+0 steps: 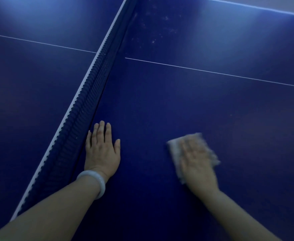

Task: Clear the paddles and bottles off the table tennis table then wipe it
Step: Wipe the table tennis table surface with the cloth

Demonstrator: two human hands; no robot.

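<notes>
The dark blue table tennis table fills the view. My left hand lies flat on it, fingers apart, right beside the net, with a pale bangle on the wrist. My right hand presses flat on a whitish cloth on the table surface; hand and cloth are blurred by motion. No paddles or bottles are in view.
The net with its white top band runs diagonally from the lower left to the top middle. A thin white centre line crosses the table. Pale smudges mark the surface beyond that line, near the net. The far white edge shows at top right.
</notes>
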